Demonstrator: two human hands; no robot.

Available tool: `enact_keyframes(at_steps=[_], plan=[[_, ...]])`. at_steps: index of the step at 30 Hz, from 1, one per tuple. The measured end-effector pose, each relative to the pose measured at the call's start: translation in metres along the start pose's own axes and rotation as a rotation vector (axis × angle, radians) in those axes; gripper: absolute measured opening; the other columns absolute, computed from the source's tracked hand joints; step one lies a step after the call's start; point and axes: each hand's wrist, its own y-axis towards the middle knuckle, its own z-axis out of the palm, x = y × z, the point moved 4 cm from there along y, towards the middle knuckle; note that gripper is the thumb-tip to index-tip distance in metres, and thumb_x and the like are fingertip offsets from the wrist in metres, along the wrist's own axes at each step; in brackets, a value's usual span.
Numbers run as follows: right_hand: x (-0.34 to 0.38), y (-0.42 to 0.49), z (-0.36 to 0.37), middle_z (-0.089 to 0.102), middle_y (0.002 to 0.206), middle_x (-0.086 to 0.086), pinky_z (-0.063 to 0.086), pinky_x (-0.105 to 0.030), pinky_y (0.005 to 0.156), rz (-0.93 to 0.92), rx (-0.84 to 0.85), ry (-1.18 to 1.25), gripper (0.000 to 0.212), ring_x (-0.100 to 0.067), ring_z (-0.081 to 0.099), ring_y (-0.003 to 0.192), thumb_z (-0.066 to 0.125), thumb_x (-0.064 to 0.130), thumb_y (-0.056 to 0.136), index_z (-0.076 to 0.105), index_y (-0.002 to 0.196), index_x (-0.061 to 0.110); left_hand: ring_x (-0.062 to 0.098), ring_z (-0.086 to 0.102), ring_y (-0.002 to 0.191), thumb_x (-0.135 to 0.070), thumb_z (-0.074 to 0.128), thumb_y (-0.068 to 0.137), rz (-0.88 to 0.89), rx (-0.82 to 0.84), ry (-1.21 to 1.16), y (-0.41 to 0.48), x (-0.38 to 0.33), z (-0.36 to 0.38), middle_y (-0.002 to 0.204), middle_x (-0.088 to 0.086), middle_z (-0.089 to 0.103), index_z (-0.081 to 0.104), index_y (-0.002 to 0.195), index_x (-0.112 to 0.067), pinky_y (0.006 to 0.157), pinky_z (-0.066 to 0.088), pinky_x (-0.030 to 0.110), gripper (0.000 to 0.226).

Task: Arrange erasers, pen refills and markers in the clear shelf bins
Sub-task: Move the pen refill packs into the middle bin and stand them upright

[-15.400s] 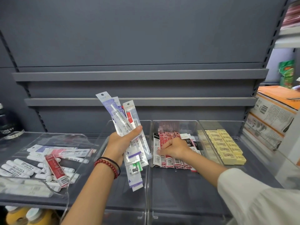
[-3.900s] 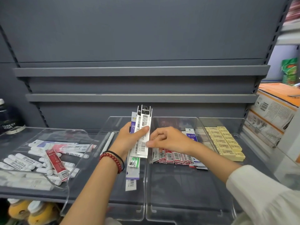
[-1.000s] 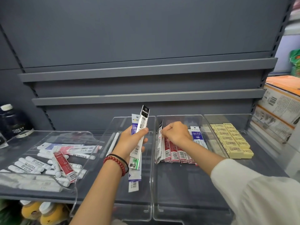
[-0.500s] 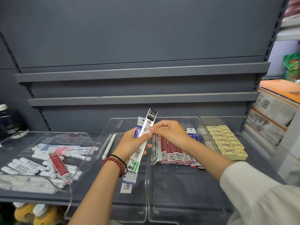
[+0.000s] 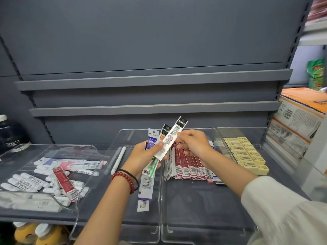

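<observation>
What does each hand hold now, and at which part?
The left hand grips several refill packets at their middle. The right hand pinches the front packet on its upper half.

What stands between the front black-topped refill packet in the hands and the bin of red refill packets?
Nothing visible. Both the right hand and left hand hold the front black-topped refill packet beside the open-topped clear bin, whose floor lies bare in front of the red refill packets.

Refill packets fanned in left hand; right hand pinches the top one. Under right fingers: packet row in bin. Right of fingers: erasers. Far left: markers in tray.
</observation>
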Motion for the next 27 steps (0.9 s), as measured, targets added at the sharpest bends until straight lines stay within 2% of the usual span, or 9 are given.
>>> enact_keyframes(at_steps=[3, 5, 9, 12, 15, 18, 22, 25, 27], plan=[[0.002, 0.004, -0.005, 0.074, 0.090, 0.001, 0.044, -0.017, 0.044, -0.007, -0.076, 0.042, 0.009, -0.009, 0.064, 0.066, 0.058, 0.023, 0.096, 0.064, 0.099, 0.017, 0.010, 0.069, 0.063, -0.023, 0.057, 0.095, -0.006, -0.094, -0.045, 0.004, 0.001, -0.007, 0.089, 0.004, 0.073, 0.066, 0.105, -0.010, 0.051, 0.054, 0.023, 0.018], [0.004, 0.008, -0.013, 0.075, 0.086, 0.001, 0.046, -0.019, 0.046, -0.047, -0.142, -0.036, 0.008, -0.009, 0.066, 0.063, 0.061, 0.022, 0.093, 0.068, 0.094, 0.018, 0.012, 0.071, 0.072, -0.022, 0.056, 0.096, 0.001, -0.126, -0.066, 0.004, 0.002, -0.011, 0.093, -0.001, 0.074, 0.066, 0.104, -0.013, 0.054, 0.055, 0.024, 0.015], [0.007, 0.013, -0.023, 0.072, 0.069, 0.010, 0.060, -0.035, 0.069, -0.119, -0.280, -0.331, 0.012, -0.008, 0.068, 0.058, 0.066, 0.023, 0.083, 0.073, 0.073, 0.024, 0.015, 0.071, 0.080, -0.021, 0.056, 0.096, 0.012, -0.149, -0.105, 0.004, 0.002, -0.017, 0.094, -0.002, 0.074, 0.065, 0.105, -0.015, 0.055, 0.054, 0.025, 0.014], [0.005, 0.011, -0.016, 0.071, 0.062, 0.003, 0.051, -0.027, 0.059, -0.072, -0.272, -0.502, 0.017, -0.008, 0.063, 0.053, 0.060, 0.017, 0.079, 0.075, 0.074, 0.018, 0.016, 0.071, 0.082, -0.021, 0.056, 0.096, 0.003, -0.153, -0.102, 0.004, 0.003, -0.017, 0.095, -0.002, 0.074, 0.064, 0.107, -0.015, 0.057, 0.053, 0.026, 0.016], [0.006, 0.010, -0.004, 0.074, 0.070, -0.004, 0.040, -0.019, 0.054, -0.035, -0.302, -0.623, 0.021, -0.016, 0.070, 0.073, 0.056, 0.014, 0.074, 0.077, 0.080, 0.016, 0.016, 0.070, 0.079, -0.020, 0.053, 0.097, -0.026, -0.149, -0.154, 0.003, 0.002, -0.014, 0.098, 0.001, 0.073, 0.061, 0.109, -0.014, 0.051, 0.052, 0.023, 0.016], [0.006, 0.014, 0.007, 0.072, 0.066, -0.003, 0.041, -0.018, 0.053, -0.017, -0.315, -0.647, 0.021, -0.019, 0.069, 0.072, 0.057, 0.017, 0.072, 0.077, 0.075, 0.019, 0.016, 0.069, 0.075, -0.019, 0.049, 0.099, -0.075, -0.139, -0.214, 0.003, -0.001, -0.012, 0.101, 0.004, 0.073, 0.056, 0.110, -0.016, 0.044, 0.047, 0.021, 0.013], [0.005, 0.017, 0.021, 0.071, 0.067, -0.001, 0.038, -0.019, 0.050, -0.025, -0.297, -0.657, 0.017, -0.017, 0.067, 0.072, 0.061, 0.021, 0.077, 0.076, 0.072, 0.021, 0.011, 0.057, 0.057, -0.019, 0.049, 0.098, -0.075, -0.159, -0.212, 0.006, -0.001, -0.014, 0.093, 0.002, 0.071, 0.055, 0.109, -0.012, 0.041, 0.041, 0.020, 0.014], [0.001, 0.016, 0.025, 0.072, 0.070, -0.001, 0.043, -0.020, 0.052, -0.039, -0.275, -0.676, 0.018, -0.017, 0.067, 0.074, 0.060, 0.026, 0.080, 0.076, 0.074, 0.022, 0.009, 0.049, 0.054, -0.033, 0.052, 0.097, -0.081, -0.175, -0.174, 0.008, 0.001, -0.018, 0.087, 0.001, 0.062, 0.054, 0.097, -0.013, 0.040, 0.037, 0.020, 0.020], [-0.002, 0.015, 0.026, 0.073, 0.068, 0.001, 0.042, -0.022, 0.053, -0.042, -0.198, -0.662, 0.021, -0.013, 0.067, 0.071, 0.062, 0.033, 0.085, 0.076, 0.075, 0.022, 0.009, 0.048, 0.053, -0.040, 0.048, 0.098, -0.104, -0.170, -0.201, 0.010, 0.003, -0.018, 0.082, 0.000, 0.059, 0.054, 0.094, -0.013, 0.039, 0.036, 0.020, 0.028]])
